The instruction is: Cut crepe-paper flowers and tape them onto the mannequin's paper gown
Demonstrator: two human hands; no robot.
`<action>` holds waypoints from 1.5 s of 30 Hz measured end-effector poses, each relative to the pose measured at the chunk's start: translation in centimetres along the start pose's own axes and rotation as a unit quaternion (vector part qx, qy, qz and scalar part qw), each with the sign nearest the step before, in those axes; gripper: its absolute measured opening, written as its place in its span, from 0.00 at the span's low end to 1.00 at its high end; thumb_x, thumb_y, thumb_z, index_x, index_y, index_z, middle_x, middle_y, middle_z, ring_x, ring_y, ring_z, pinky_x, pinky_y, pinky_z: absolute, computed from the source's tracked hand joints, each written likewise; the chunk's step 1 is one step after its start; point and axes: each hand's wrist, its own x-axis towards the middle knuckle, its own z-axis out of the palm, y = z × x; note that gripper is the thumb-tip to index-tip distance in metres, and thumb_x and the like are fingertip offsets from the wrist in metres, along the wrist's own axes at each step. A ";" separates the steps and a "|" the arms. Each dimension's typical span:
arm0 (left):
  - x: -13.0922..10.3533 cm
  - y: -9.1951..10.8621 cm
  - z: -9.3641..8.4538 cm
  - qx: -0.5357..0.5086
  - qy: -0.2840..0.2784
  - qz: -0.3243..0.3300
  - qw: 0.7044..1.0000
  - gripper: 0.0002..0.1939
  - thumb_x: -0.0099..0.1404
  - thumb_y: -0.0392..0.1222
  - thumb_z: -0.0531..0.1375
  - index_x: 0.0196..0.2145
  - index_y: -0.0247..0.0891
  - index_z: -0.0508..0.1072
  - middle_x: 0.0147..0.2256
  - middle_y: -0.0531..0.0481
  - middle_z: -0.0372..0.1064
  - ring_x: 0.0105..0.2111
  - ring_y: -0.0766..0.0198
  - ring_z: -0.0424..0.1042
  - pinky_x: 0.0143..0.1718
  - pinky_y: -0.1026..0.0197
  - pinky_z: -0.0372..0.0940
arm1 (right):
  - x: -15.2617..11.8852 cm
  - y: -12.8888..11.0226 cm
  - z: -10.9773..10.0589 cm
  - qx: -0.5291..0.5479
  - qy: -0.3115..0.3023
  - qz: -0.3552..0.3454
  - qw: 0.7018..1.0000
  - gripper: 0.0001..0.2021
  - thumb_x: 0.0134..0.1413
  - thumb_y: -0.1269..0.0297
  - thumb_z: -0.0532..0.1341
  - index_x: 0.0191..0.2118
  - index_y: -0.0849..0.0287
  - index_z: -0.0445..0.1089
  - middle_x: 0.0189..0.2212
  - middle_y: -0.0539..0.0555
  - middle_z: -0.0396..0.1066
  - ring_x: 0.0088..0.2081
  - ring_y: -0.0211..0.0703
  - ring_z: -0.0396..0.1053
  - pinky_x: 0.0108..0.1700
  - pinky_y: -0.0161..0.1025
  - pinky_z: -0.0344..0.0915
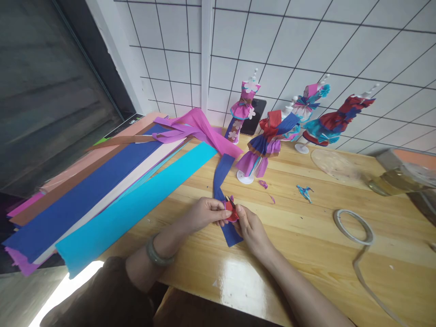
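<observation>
Near the middle of the wooden table (289,236), my left hand (213,211) pinches a small red piece with purple edging (231,211). My right hand (248,222) is closed at the right side of that piece, on small dark scissors (233,202) whose blades point up and left over the red. A dark blue strip (223,175) lies beneath both hands, bent at its middle, with its lower end sticking out below them. Just beyond, a mannequin (245,176) in a red, blue and purple paper dress stands on a white base.
Long paper strips, among them a bright blue one (136,204), cover the left. More dressed mannequins and a phone (256,117) stand at the wall. To the right are a tape roll (354,227), blue scraps (304,193) and a blurred glass container (391,181).
</observation>
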 end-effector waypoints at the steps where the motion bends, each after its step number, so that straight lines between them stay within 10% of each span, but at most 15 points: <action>1: 0.0 0.0 0.0 0.000 -0.001 0.000 1.000 0.15 0.51 0.48 0.61 0.24 0.30 0.71 0.19 0.51 0.66 0.21 0.70 0.65 0.25 0.66 0.60 | 0.0 -0.1 0.0 0.000 -0.001 0.000 1.000 0.20 0.59 0.50 0.42 0.24 0.57 0.56 0.17 0.47 0.56 0.20 0.35 0.56 0.21 0.32 0.53; 45: -0.3 0.2 -0.5 0.011 -0.046 0.002 0.999 0.15 0.52 0.49 0.60 0.23 0.32 0.70 0.21 0.52 0.65 0.24 0.70 0.64 0.29 0.66 0.60 | -0.4 -0.4 -0.8 0.006 -0.052 0.003 0.999 0.21 0.58 0.49 0.42 0.23 0.58 0.56 0.17 0.46 0.51 0.19 0.34 0.48 0.20 0.32 0.48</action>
